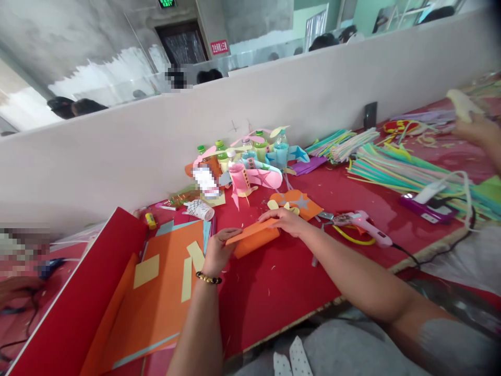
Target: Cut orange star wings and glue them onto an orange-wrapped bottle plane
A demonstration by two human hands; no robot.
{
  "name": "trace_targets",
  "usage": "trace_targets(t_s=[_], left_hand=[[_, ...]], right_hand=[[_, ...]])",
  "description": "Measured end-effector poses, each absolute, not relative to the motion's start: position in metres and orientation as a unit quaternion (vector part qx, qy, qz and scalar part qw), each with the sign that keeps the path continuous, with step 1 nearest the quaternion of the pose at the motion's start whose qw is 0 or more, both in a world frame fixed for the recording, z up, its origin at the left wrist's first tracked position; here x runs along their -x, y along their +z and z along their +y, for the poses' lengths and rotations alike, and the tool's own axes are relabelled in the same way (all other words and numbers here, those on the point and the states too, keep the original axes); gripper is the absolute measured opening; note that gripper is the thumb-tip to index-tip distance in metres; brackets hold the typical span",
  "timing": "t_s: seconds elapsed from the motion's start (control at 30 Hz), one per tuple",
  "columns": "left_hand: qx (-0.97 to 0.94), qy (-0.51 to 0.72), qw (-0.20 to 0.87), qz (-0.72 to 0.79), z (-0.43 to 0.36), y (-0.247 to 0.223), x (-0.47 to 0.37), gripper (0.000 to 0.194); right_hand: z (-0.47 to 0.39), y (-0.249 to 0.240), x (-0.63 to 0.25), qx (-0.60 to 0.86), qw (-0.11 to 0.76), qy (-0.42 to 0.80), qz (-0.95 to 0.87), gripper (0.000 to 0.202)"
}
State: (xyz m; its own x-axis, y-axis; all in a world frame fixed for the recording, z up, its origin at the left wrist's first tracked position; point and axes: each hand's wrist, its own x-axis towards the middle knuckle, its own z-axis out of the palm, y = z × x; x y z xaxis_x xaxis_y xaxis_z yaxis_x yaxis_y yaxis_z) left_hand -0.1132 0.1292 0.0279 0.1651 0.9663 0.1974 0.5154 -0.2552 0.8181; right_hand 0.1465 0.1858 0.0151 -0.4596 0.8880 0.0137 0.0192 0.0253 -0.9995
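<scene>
A bent piece of orange paper [256,241] is held between both hands above the red table. My left hand [219,250], with a beaded bracelet at its wrist, grips the paper's left end. The fingers of my right hand [287,220] close on its upper right end. Just beyond the right hand lie orange cut-outs [309,204] with a grey star. Large orange sheets [164,297] with pale yellow strips [187,279] on them lie left of my left hand. A white paper cup [200,210] with web-like lines lies on its side behind the left hand.
Decorated bottles [239,177] stand near the white partition [156,146]. A pink glue gun [366,224] and scissors [325,215] lie at right, with bundles of coloured strips [399,169] behind. A red divider [90,282] rises at left. Another person's hand [475,128] is at far right.
</scene>
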Motion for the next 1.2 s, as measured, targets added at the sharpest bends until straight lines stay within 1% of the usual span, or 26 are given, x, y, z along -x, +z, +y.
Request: trace_targets(t_s=[0.17,0.33,0.43,0.5,0.77,1.03,1.2], left_hand=[[-0.695,0.385,0.294,0.531,0.128,0.021,0.112,0.028],[-0.696,0.380,0.292,0.534,0.128,0.024,0.111,0.028],[-0.694,0.368,0.296,0.544,0.128,0.026,0.110,0.032],[-0.682,0.370,0.306,0.551,0.129,0.025,0.110,0.035],[-0.644,0.381,0.333,0.574,0.131,0.022,0.107,0.035],[-0.629,0.397,0.348,0.571,0.130,0.023,0.106,0.034],[-0.606,0.394,0.377,0.579,0.129,0.020,0.106,0.037]], right_hand=[[0.183,0.016,-0.143,0.380,0.373,0.601,-0.595,0.028],[0.183,0.014,-0.140,0.396,0.382,0.597,-0.583,0.024],[0.183,0.013,-0.140,0.399,0.382,0.595,-0.583,0.024],[0.183,0.013,-0.141,0.401,0.379,0.595,-0.584,0.025],[0.184,0.014,-0.144,0.396,0.378,0.588,-0.596,0.033],[0.184,0.013,-0.141,0.394,0.404,0.592,-0.576,0.023],[0.184,0.009,-0.134,0.405,0.418,0.601,-0.548,0.023]])
